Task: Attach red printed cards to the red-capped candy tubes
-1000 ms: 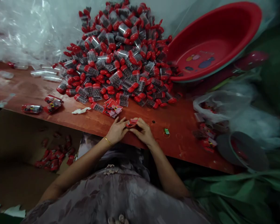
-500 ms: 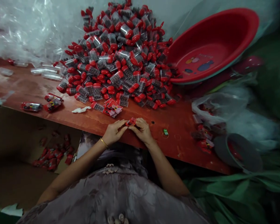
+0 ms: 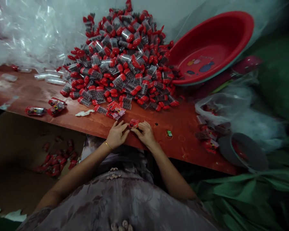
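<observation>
Red small packet (image 3: 134, 123) is being pinched between left hand (image 3: 117, 134) and right hand (image 3: 144, 134); beyond the grip, a huge capped-vial heap (image 3: 125, 61) is waiting, few finished packs (image 3: 55, 106) lying leftward.

The person wears a garment (image 3: 120, 202) of muted mauve-grey cloth with a darker, blotchy floral or leaf pattern and a slight sheen. A small cluster of pale beads or sequins (image 3: 113, 175) sits at its middle, and another cluster of round pale buttons or beads (image 3: 122, 225) shows at the bottom edge of the view. Both forearms are bare, with no sleeve reaching them. A thin gold bangle (image 3: 108, 145) circles the wrist of the left hand (image 3: 117, 134). The right hand (image 3: 144, 133) wears no band; whether either hand carries a ring cannot be told.
</observation>
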### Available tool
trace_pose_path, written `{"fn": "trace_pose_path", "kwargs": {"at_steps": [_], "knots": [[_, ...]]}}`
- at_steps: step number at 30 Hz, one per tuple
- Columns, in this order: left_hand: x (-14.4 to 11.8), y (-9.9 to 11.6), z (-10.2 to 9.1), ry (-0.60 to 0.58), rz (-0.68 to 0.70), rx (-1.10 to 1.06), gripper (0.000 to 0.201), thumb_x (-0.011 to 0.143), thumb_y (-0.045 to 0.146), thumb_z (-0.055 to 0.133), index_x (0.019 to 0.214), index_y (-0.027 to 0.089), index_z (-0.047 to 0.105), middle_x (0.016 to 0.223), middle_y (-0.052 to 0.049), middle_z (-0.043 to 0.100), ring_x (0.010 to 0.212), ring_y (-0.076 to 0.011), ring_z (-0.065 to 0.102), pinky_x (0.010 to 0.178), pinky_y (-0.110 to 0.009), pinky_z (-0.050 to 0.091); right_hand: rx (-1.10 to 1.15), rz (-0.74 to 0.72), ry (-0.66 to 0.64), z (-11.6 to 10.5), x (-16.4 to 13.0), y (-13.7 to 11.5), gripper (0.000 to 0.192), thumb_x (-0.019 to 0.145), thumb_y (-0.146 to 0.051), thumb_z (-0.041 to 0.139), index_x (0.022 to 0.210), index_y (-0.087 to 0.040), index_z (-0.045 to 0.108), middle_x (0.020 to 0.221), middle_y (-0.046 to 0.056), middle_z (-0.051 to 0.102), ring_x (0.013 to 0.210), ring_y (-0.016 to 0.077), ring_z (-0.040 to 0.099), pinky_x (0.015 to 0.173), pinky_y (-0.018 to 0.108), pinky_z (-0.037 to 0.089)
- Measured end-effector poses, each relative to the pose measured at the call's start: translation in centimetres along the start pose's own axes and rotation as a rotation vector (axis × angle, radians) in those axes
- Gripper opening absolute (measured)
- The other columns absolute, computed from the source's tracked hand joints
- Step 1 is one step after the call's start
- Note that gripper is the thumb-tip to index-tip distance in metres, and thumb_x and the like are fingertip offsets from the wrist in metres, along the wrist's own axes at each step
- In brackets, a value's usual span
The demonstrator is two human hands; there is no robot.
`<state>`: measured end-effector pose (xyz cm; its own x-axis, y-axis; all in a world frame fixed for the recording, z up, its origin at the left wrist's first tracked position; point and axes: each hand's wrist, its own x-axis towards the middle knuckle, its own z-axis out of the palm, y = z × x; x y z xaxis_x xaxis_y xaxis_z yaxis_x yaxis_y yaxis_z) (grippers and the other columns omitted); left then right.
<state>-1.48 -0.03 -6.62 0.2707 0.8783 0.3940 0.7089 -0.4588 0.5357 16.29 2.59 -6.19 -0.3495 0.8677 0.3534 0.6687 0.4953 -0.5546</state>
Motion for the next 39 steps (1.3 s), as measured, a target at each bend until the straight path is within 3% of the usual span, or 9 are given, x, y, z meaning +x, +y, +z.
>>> {"fn": "trace_pose_path", "kwargs": {"at_steps": [3,7,14,17,24,31,39], "knots": [[0.9,0.7,-0.4,0.038,-0.028,-0.118,0.039,0.083,0.035,0.055,0.116,0.015,0.055,0.111,-0.011,0.067,0.105,-0.0219,0.062,0.097,-0.04,0.045,0.025,0.013,0.008,0.2,-0.3,0.1,0.025,0.086,-0.042,0.051,0.08,-0.023,0.066,0.072,0.002,0.066,0.075,0.0188,0.057,0.092,0.041,0.038],[2.5,0.8,-0.5,-0.03,-0.077,-0.194,0.026,0.087,0.032,0.05,0.105,0.016,0.059,0.097,-0.007,0.07,0.089,-0.0179,0.065,0.079,-0.029,0.051,0.178,0.078,0.132,0.4,-0.7,0.4,0.021,0.085,-0.035,0.051,0.09,-0.023,0.068,0.085,0.004,0.072,0.077,0.0184,0.063,0.096,0.044,0.04],[2.4,0.9,-0.9,-0.004,-0.159,-0.212,0.021,0.085,0.031,0.053,0.101,0.017,0.058,0.095,-0.007,0.069,0.089,-0.0181,0.065,0.079,-0.028,0.051,0.318,0.233,0.275,0.6,-0.2,-1.0,0.018,0.081,-0.032,0.055,0.077,-0.022,0.069,0.076,0.003,0.071,0.068,0.0173,0.063,0.075,0.034,0.05],[2.3,1.2,-1.2,-0.028,-0.136,-0.145,0.02,0.084,0.031,0.054,0.099,0.018,0.059,0.091,-0.007,0.068,0.089,-0.0186,0.065,0.079,-0.029,0.051,0.383,0.27,0.268,0.3,0.2,-1.8,0.018,0.08,-0.03,0.054,0.072,-0.02,0.067,0.071,0.001,0.069,0.064,0.0155,0.061,0.066,0.029,0.049],[2.6,1.4,-1.6,-0.034,-0.025,-0.115,0.027,0.084,0.028,0.053,0.107,0.018,0.06,0.094,-0.006,0.071,0.086,-0.0173,0.066,0.096,-0.034,0.044,0.449,0.294,0.229,-0.5,0.6,-1.9,0.016,0.076,-0.026,0.052,0.066,-0.018,0.06,0.063,0.001,0.063,0.059,0.0136,0.058,0.06,0.026,0.047],[2.7,1.6,-1.6,-0.136,-0.127,-0.123,0.032,0.083,0.034,0.054,0.11,0.018,0.061,0.089,-0.006,0.072,0.08,-0.0189,0.068,0.072,-0.027,0.052,0.547,0.34,0.102,-0.9,1.0,-1.8,0.014,0.072,-0.027,0.051,0.061,-0.018,0.055,0.056,-0.002,0.054,0.051,0.0098,0.047,0.051,0.022,0.04],[2.7,1.7,-1.2,-0.108,-0.136,-0.176,0.031,0.082,0.025,0.055,0.111,0.017,0.06,0.098,-0.007,0.071,0.087,-0.0194,0.067,0.077,-0.027,0.052,0.55,0.399,0.108,-0.3,1.2,-1.9,0.012,0.067,-0.024,0.049,0.058,-0.019,0.054,0.051,-0.004,0.049,0.047,0.0085,0.042,0.046,0.021,0.035]]}}
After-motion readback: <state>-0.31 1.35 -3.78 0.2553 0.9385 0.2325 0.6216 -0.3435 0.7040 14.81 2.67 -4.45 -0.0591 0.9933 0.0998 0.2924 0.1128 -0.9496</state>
